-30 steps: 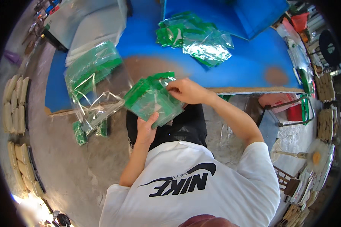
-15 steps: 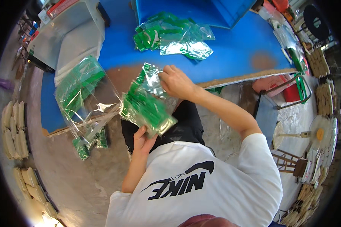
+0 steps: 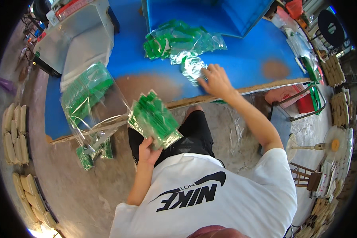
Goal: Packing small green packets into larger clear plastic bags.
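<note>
A stack of flat clear plastic packets with green contents [image 3: 154,119] is in my left hand [image 3: 148,152], gripped at its lower end above my lap. The fingers beneath it are partly hidden. My right hand [image 3: 218,82] is over the blue table near its front edge. Its thumb and fingers are closed at the right edge of a shiny clear-and-green packet [image 3: 192,68]. That packet lies against the near side of a loose pile of similar packets [image 3: 180,39].
A large clear bag of green packets [image 3: 91,89] hangs over the table's left front edge, before a grey-white open bin [image 3: 77,37]. A blue crate [image 3: 202,16] stands behind the pile. To the right are a metal-framed cart [image 3: 293,107] and a fan [image 3: 333,144].
My right hand has moved away from the stack, up and right to the pile, carrying a shiny packet. My left hand keeps the stack in nearly the same place.
</note>
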The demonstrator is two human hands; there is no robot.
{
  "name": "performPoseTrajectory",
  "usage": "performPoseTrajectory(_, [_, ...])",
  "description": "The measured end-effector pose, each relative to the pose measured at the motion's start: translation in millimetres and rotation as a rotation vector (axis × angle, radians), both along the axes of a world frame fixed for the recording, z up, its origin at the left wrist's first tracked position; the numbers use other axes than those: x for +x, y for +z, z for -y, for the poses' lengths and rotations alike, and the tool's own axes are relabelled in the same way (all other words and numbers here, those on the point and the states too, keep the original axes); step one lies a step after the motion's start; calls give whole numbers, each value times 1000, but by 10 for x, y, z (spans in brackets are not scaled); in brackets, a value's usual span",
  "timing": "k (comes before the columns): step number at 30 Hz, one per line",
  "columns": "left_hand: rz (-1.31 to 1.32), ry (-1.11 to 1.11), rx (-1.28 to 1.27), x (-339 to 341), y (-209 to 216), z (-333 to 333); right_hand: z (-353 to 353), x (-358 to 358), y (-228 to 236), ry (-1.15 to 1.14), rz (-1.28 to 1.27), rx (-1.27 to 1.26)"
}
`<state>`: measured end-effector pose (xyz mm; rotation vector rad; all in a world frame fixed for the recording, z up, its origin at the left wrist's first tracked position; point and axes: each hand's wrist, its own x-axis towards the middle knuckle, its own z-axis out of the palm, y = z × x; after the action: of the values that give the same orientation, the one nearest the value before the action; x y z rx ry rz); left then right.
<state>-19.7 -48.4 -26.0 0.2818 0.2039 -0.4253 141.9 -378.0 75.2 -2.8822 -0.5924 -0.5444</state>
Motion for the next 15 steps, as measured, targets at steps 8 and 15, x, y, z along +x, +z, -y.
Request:
performPoseTrajectory(8, [-73,150,258,275,272,296,-839,45,-185,316,-151,314])
performPoseTrajectory(15, [-1,216,295,125,302,54,-719,264,-221,505,-21,281])
